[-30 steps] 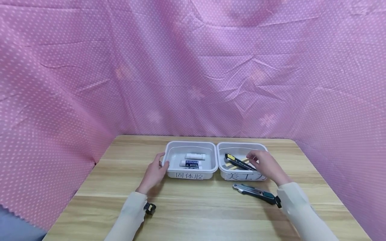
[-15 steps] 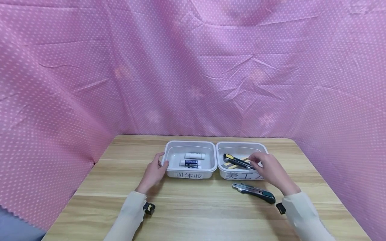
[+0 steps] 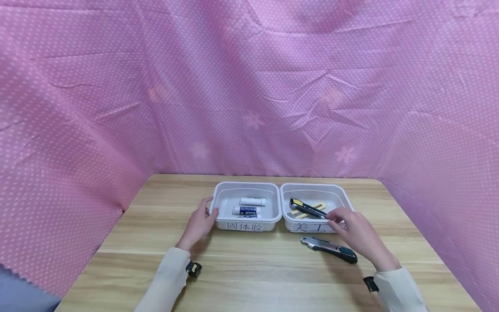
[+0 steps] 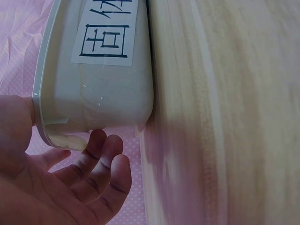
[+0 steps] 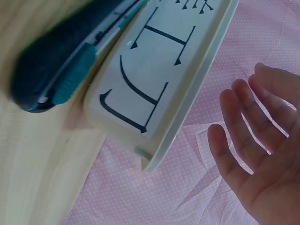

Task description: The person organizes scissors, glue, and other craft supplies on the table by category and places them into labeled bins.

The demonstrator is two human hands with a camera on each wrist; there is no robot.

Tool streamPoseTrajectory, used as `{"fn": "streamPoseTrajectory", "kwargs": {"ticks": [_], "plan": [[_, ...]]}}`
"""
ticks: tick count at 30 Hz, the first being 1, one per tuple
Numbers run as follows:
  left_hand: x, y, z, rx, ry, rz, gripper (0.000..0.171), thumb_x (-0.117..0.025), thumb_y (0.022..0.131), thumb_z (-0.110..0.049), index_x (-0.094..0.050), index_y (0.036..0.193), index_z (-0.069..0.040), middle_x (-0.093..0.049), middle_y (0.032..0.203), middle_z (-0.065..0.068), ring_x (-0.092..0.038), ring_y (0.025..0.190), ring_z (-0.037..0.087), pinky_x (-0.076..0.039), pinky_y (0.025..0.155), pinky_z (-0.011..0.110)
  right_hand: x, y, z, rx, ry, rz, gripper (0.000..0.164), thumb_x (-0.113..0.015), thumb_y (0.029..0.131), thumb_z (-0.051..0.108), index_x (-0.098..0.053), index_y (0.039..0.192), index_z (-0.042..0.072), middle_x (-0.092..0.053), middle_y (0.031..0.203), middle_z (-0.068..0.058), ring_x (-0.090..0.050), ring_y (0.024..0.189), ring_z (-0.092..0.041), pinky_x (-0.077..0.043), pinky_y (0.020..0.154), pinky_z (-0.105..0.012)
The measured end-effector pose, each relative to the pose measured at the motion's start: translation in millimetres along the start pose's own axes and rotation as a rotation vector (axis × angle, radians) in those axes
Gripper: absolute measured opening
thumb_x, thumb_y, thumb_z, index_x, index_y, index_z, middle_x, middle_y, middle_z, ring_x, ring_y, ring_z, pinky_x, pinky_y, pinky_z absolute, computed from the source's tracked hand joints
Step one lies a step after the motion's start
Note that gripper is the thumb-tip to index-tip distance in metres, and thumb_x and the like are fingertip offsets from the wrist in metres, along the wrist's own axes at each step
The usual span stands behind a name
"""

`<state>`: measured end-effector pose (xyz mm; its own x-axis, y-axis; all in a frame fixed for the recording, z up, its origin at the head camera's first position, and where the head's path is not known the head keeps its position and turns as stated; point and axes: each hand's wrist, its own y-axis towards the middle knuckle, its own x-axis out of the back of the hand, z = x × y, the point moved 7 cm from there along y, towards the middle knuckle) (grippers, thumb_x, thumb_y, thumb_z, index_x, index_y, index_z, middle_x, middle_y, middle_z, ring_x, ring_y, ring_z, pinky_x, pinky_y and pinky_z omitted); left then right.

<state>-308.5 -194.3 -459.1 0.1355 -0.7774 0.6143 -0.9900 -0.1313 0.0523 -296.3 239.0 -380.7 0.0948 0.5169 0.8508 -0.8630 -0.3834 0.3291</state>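
My left hand [image 3: 199, 225] holds the left corner of a white plastic box [image 4: 112, 93], thumb at the rim and fingers bent by its end wall. Glue sticks [image 3: 252, 202] lie inside that box. My right hand [image 3: 356, 232] is over the front right corner of a second white box [image 3: 313, 186]; in the right wrist view its fingers are loosely spread with nothing between them. This box holds a black and yellow utility knife [image 3: 308, 209] and a yellow one [image 3: 317, 207] beneath. A larger dark green utility knife [image 3: 331, 250] lies on the table in front of it.
Both boxes stand side by side on the wooden table [image 3: 249, 277], each with a paper label [image 3: 244, 227] in Chinese characters on its front. A pink dotted cloth [image 3: 249, 95] hangs behind and along the sides.
My right hand has drawn back from inside the right box, toward its front right corner and me. The left hand, the boxes and the knife on the table stay in place.
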Motion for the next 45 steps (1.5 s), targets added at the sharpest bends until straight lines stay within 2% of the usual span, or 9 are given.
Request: {"fn": "streamPoseTrajectory", "kwargs": {"ticks": [5,9,12,19,24,29,33,40,45], "plan": [[-1.1,0.2,0.4,-0.005,-0.004,0.0,0.055,-0.053,0.106,-0.028,-0.037,0.155,-0.011,-0.063,0.097,0.012,-0.059,0.079,0.02,-0.049,0.069,0.03,-6,-11,-4,0.001,0.012,0.003,0.008,-0.075,0.092,0.013,-0.075,0.1,0.012,-0.074,0.091,0.006,-0.067,0.081,-0.009,-0.057,0.07,-0.031],[-2.3,-0.1,2.2,0.001,-0.001,0.001,0.055,-0.053,0.106,-0.028,-0.037,0.155,-0.012,-0.063,0.097,0.011,-0.059,0.079,0.02,-0.049,0.069,0.03,-12,-20,-5,0.034,0.004,-0.009,0.009,-0.078,0.09,0.013,-0.075,0.098,0.013,-0.074,0.092,0.005,-0.068,0.082,-0.01,-0.058,0.075,-0.036],[-2.7,-0.2,2.6,0.001,0.005,0.001,0.055,-0.053,0.106,-0.028,-0.037,0.156,-0.012,-0.063,0.097,0.011,-0.058,0.078,0.019,-0.049,0.068,0.03,-15,-24,-8,0.026,-0.002,0.003,0.013,-0.08,0.087,0.012,-0.076,0.1,0.011,-0.076,0.094,0.002,-0.069,0.084,-0.012,-0.058,0.079,-0.042],[-2.4,-0.7,2.6,0.002,0.009,-0.003,0.055,-0.052,0.105,-0.027,-0.037,0.155,-0.012,-0.063,0.096,0.011,-0.059,0.077,0.019,-0.05,0.067,0.03,-22,-27,-17,-0.004,0.003,0.057,0.021,-0.082,0.084,0.012,-0.076,0.104,0.007,-0.077,0.099,-0.004,-0.071,0.089,-0.022,-0.057,0.084,-0.05],[-2.5,-0.4,3.3,-0.001,0.002,-0.005,0.055,-0.052,0.105,-0.027,-0.038,0.155,-0.012,-0.063,0.095,0.011,-0.058,0.076,0.019,-0.049,0.066,0.03,-32,-30,-25,-0.014,0.005,0.149,0.019,-0.082,0.084,0.016,-0.076,0.101,0.01,-0.074,0.098,-0.001,-0.068,0.091,-0.021,-0.056,0.081,-0.046],[-2.0,0.1,3.5,-0.01,0.004,-0.01,0.054,-0.053,0.105,-0.026,-0.038,0.155,-0.012,-0.063,0.094,0.011,-0.058,0.075,0.019,-0.049,0.066,0.03,-43,-37,-32,0.006,-0.02,0.234,0.025,-0.085,0.081,0.016,-0.074,0.102,0.01,-0.07,0.103,-0.001,-0.064,0.096,-0.022,-0.054,0.084,-0.047],[-1.2,0.0,2.5,-0.01,0.005,-0.011,0.054,-0.053,0.105,-0.027,-0.038,0.155,-0.012,-0.063,0.094,0.011,-0.058,0.076,0.019,-0.049,0.066,0.03,-47,-40,-37,0.006,-0.015,0.252,0.033,-0.086,0.078,0.014,-0.072,0.107,0.009,-0.069,0.107,-0.003,-0.064,0.099,-0.023,-0.054,0.086,-0.047],[-0.9,-0.5,1.5,-0.013,0.002,-0.007,0.055,-0.053,0.105,-0.028,-0.038,0.155,-0.011,-0.062,0.094,0.011,-0.058,0.076,0.019,-0.049,0.066,0.03,-51,-46,-42,-0.06,0.024,0.297,0.049,-0.088,0.075,0.014,-0.068,0.119,0.006,-0.069,0.112,-0.007,-0.065,0.101,-0.024,-0.054,0.09,-0.051],[-1.2,-0.2,1.4,-0.014,0.004,-0.007,0.055,-0.053,0.105,-0.029,-0.038,0.155,-0.011,-0.062,0.094,0.011,-0.058,0.076,0.019,-0.05,0.066,0.03,-53,-49,-42,-0.053,0.019,0.309,0.051,-0.088,0.073,0.015,-0.068,0.118,0.004,-0.066,0.124,-0.018,-0.064,0.107,-0.031,-0.052,0.093,-0.055]]}}
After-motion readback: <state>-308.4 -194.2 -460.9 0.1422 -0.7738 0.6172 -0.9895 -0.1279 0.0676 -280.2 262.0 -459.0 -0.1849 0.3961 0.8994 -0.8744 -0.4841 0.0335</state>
